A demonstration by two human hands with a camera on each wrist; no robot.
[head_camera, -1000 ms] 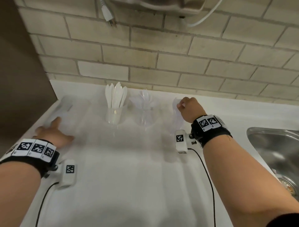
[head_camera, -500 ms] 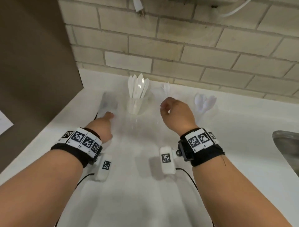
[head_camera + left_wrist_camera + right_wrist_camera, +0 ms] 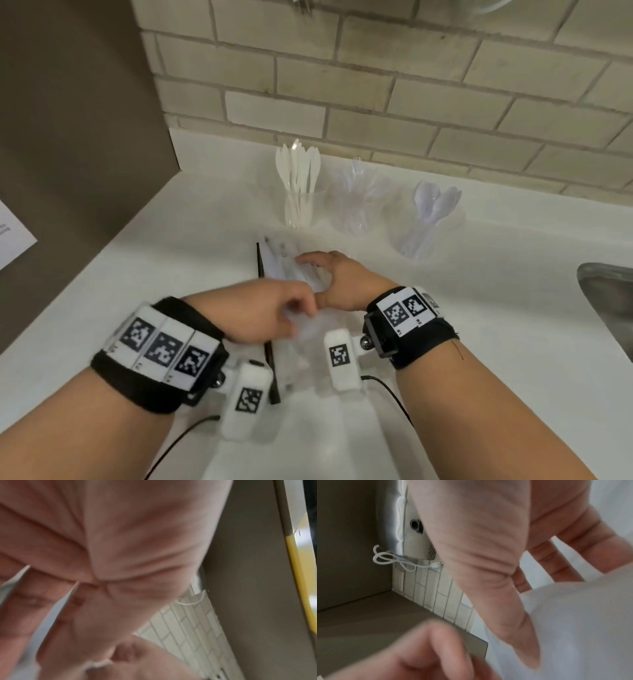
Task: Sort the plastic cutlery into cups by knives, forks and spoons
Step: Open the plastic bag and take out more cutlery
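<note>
**Both hands on the bag, cups waiting beyond**

The white bench [image 3: 479, 308] carries everything, and the steel sink [image 3: 609, 308] lies well off beyond my right wrist. Under both my hands is a clear plastic bag [image 3: 294, 263] with a dark edge on its left side; pale cutlery shows through it, though I cannot tell which kinds.

Just past my fingertips stand three clear cups in a row by the tiled wall: the knives cup [image 3: 299, 205] straight ahead of my left hand, the forks cup [image 3: 356, 209] ahead of my right, the spoons cup [image 3: 423, 233] further out to the right.

My left hand [image 3: 274, 315] is curled and pinches thin film, seen as folds between the fingers in the wrist view. My right hand [image 3: 337, 277] lies on the bag with fingers spread and fairly straight, gripping nothing I can make out.

I judge the risk is the bag itself: slippery film tugged unevenly could spill pieces across the bench, or my knuckles could knock the light cups over.
</note>
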